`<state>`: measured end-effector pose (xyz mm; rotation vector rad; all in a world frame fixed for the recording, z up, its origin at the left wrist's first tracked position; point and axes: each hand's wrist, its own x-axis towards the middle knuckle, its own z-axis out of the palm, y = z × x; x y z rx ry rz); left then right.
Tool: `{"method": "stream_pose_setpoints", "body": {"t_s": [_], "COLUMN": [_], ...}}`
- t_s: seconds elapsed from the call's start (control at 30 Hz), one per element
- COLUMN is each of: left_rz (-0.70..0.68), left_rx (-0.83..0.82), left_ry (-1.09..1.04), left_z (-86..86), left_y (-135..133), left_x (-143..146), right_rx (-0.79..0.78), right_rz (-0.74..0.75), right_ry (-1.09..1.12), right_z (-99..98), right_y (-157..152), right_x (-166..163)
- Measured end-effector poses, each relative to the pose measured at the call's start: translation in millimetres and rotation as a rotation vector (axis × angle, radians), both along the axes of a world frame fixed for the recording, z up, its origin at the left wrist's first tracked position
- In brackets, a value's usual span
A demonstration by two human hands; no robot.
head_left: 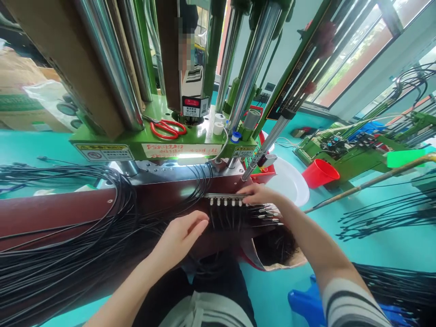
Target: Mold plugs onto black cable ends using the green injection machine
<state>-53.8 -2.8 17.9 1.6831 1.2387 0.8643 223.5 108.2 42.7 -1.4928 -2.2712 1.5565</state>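
A metal mould bar [225, 196] with a row of several silver-tipped black cables sits at the front edge of the dark red worktable [51, 213] under a green press machine [163, 145]. My right hand [259, 194] rests on the bar's right end, fingers curled down on the cable ends. My left hand [182, 235] hovers just left of the bar over a thick bundle of black cables [85, 245], fingers close together and slightly bent, nothing clearly held.
Red scissors [168, 128] and small spools lie on the press's green base. A white bowl [289, 181] and a red bucket [319, 172] stand to the right. Another green machine [354, 150] sits further right. More cable bundles lie on the teal floor [381, 213]. Blue stool [306, 302] below.
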Motion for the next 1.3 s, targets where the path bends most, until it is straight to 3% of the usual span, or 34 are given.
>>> {"method": "stream_pose_setpoints", "body": {"t_s": [0.2,0.33,0.47,0.63,0.77,1.13,1.3], "left_rz": [0.065,0.08,0.076,0.041,-0.038,-0.008,-0.022], "left_rx": [0.035,0.091,0.149,0.174,0.203,0.239,0.234], "left_ry": [0.159,0.232,0.268,0.287,0.313,0.372,0.383], "left_z": [-7.0,-14.1,-18.5,-21.3,-20.7,-16.4,-13.9], "left_y": [-8.8,-10.8,-10.7,-5.3,-0.2,-2.6,2.6], "left_x": [-25.2,-29.5,-26.2,-16.3,-5.2,-8.9,-3.3], "right_rx": [0.475,0.666,0.831,0.681,0.763,0.822,0.782], "right_rz": [0.428,0.425,0.325,0.389,0.38,0.455,0.377], "right_ry": [-0.039,-0.101,-0.15,-0.231,-0.313,-0.282,-0.335], "right_z": [-27.5,-45.5,-28.8,-3.8,-8.0,-13.4,-13.0], "right_y": [61.1,68.6,39.2,-24.8,-54.4,-40.7,-46.2], "right_x": [-69.6,-81.7,-50.1,4.3,16.7,35.4,36.0]}}
